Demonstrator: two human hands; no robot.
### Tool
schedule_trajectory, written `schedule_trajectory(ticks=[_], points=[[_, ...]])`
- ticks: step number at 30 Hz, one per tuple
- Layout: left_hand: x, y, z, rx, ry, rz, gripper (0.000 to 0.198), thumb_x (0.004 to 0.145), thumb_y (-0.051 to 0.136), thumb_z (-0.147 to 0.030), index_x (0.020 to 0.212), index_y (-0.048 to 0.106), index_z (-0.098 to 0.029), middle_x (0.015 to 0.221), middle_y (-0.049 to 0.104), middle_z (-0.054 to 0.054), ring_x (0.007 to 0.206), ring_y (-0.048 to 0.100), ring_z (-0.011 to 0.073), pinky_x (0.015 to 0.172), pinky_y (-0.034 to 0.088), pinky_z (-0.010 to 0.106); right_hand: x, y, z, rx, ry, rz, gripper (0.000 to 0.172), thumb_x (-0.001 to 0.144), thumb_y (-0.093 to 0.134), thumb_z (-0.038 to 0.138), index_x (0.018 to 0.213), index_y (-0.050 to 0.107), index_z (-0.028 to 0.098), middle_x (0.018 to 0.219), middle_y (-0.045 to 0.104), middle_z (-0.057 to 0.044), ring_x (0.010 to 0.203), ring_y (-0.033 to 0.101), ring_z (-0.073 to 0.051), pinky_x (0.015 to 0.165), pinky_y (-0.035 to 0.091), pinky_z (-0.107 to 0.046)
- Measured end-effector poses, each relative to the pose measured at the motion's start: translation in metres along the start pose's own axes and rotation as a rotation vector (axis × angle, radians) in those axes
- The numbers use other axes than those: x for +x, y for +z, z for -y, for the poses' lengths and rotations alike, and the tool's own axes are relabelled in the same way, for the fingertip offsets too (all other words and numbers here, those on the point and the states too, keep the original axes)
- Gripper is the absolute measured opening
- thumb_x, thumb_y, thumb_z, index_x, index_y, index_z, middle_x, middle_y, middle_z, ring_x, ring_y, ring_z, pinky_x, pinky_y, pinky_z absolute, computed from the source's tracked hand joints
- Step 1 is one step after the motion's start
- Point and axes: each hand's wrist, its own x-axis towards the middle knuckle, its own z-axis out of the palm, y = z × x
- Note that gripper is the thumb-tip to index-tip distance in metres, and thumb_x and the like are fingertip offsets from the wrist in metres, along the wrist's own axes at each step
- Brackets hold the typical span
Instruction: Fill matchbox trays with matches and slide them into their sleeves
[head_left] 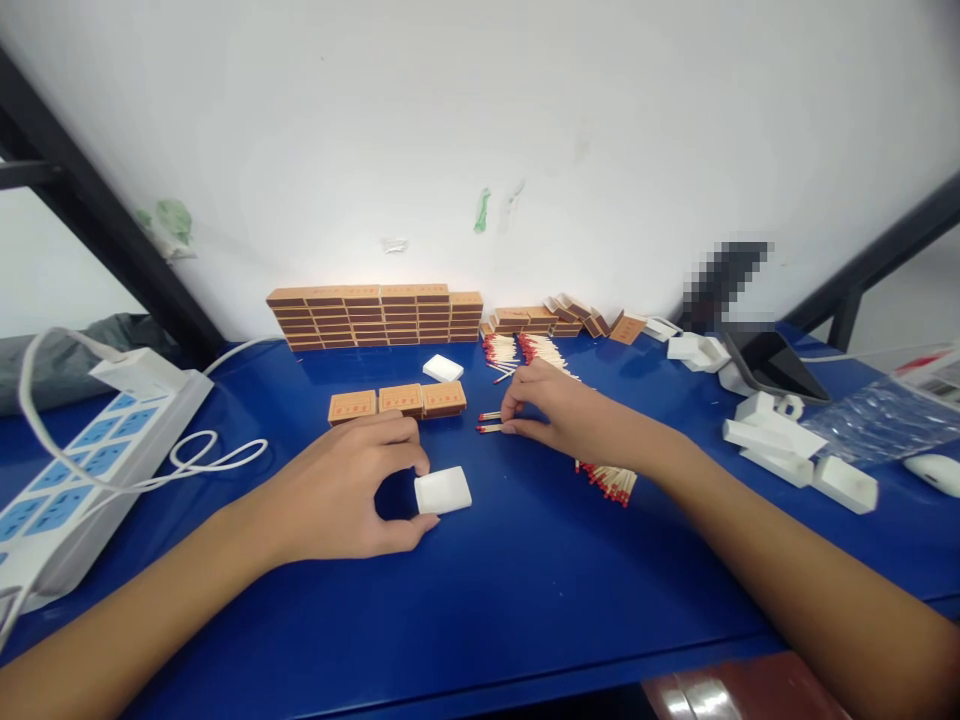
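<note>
Near seven o'clock on the surface (495, 610), your left hand (349, 490) pinched a white box (444, 490); at one o'clock from it, your right hand (559, 402) pinched red-tipped matches (491, 429). A loose pinch could have spilled them.

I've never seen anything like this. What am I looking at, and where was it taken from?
There is no machine here: these are a person's two bare hands, seen by a camera worn on the head, looking forward and down. The left hand curls around one end of a small white piece; the right hand is at two red-tipped matches. How firmly either grips is hard to tell. The blue table also holds stacked matchboxes and a power strip.
</note>
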Motion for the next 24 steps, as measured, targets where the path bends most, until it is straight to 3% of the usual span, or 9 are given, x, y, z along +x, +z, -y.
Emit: schedule_trajectory(ticks=[11,17,24], points=[[0.002,0.01,0.007,0.074,0.059,-0.134,0.025,0.092,0.077,-0.044,0.099,0.078,-0.019,0.094,0.07,0.004,0.089,0.069,0.0222,0.075,0.054,0.035,-0.003,-0.004,0.016,-0.035,-0.039,-0.049,0.007,0.1,0.067,0.024,0.097,0.072,0.02,0.103,0.07,-0.011,0.107,0.06,-0.029,0.093,0.049,-0.044],[0.001,0.01,0.008,0.099,0.066,-0.157,0.026,0.092,0.078,-0.043,0.099,0.079,-0.018,0.094,0.07,0.004,0.088,0.07,0.0219,0.076,0.055,0.036,-0.005,-0.004,0.015,-0.028,-0.019,0.03,0.007,0.098,0.072,0.027,0.1,0.072,0.02,0.106,0.07,-0.011,0.108,0.061,-0.029,0.093,0.05,-0.043],[0.001,0.01,0.007,0.114,0.081,-0.165,0.025,0.093,0.078,-0.042,0.098,0.079,-0.017,0.094,0.071,0.004,0.087,0.07,0.0218,0.075,0.056,0.036,-0.003,0.0,0.014,-0.037,-0.01,0.052,0.014,0.103,0.06,0.021,0.092,0.07,0.019,0.101,0.069,-0.011,0.102,0.06,-0.028,0.09,0.049,-0.043]])
